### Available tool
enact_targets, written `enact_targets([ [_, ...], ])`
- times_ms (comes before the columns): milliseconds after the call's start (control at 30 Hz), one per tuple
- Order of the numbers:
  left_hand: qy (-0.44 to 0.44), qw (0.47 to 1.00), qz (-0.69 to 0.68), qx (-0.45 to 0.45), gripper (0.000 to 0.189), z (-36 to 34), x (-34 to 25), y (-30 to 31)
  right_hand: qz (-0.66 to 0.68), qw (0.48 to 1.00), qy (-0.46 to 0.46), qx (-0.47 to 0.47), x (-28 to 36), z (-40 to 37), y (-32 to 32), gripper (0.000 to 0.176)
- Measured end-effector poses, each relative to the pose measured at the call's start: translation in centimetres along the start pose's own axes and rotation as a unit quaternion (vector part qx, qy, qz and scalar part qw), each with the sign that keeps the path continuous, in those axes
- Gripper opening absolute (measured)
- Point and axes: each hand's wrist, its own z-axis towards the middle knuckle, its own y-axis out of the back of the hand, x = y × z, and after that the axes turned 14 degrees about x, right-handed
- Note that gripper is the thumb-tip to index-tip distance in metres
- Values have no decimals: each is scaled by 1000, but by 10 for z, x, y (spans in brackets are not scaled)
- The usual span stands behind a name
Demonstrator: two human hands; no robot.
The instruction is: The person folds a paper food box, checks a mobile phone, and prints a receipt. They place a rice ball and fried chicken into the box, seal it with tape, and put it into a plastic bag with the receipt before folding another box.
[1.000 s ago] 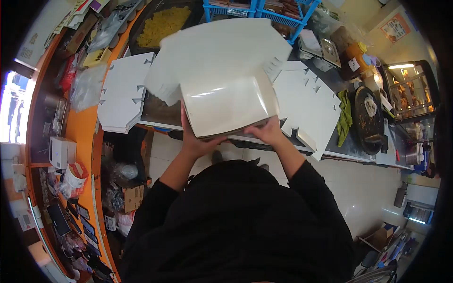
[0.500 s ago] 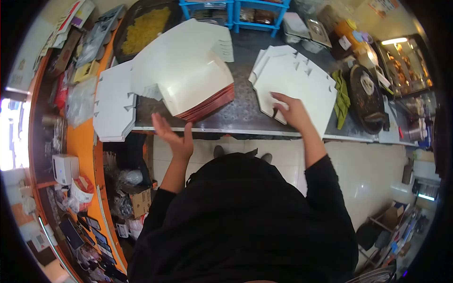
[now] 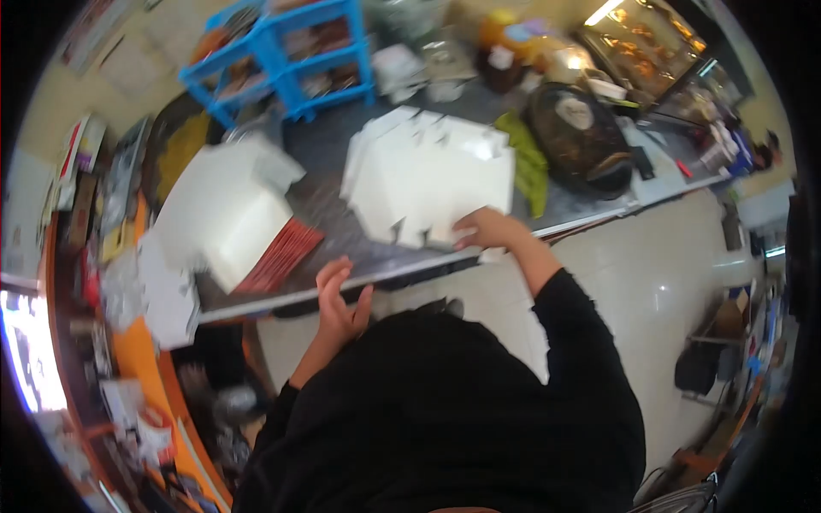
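white card sheets (image 3: 436, 175) lay flat on the counter (image 3: 329, 158), and the right hand (image 3: 493, 229) had shifted to their near edge, fingers narrowed; i could not tell whether it gripped. the red-edged stack (image 3: 224, 209), in both hands a second earlier, rested at the counter's near edge, farther left, so attention had passed to the sheets. the left hand (image 3: 338, 316) hung wide and empty between them.
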Motion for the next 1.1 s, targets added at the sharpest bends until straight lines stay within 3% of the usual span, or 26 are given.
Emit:
enact_targets([
  [100,-1,988,19,154,50,39,-32,-25,1,998,69,13,-10,3,-3,36],
  [167,-27,973,11,230,45,62,-41,-47,-31,992,117,-40,-23,23,-22,28],
  [233,-36,952,43,301,42,74,-41,-73,-39,993,27,-112,-16,27,-31,26],
  [333,-28,924,128,359,43,84,-42,-112,-2,987,8,-159,-15,29,-40,21],
  [400,72,897,124,418,47,89,-42,-123,81,969,20,-231,-11,17,-34,18],
  [533,56,965,104,234,51,114,-69,-116,95,951,66,-287,0,-23,-5,18],
  [600,15,984,133,119,50,139,-96,-107,8,963,63,-261,24,-68,14,18],
  [700,-15,945,207,251,36,165,-121,-86,-95,978,92,-162,35,-114,26,20],
  [800,77,947,13,313,20,154,-102,-91,-66,985,73,-142,43,-148,27,25],
  [833,84,964,-31,250,11,153,-114,-94,-25,979,70,-190,42,-163,28,28],
  [933,219,953,-140,154,9,135,-91,-88,87,942,84,-313,34,-210,31,35],
  [1000,246,918,-282,129,12,129,-80,-75,-36,848,255,-463,21,-198,26,30],
  [1067,261,853,-445,80,14,129,-86,-67,-30,818,230,-526,37,-177,7,28],
  [1100,245,846,-466,83,17,125,-85,-64,-28,800,217,-559,48,-167,-3,27],
])
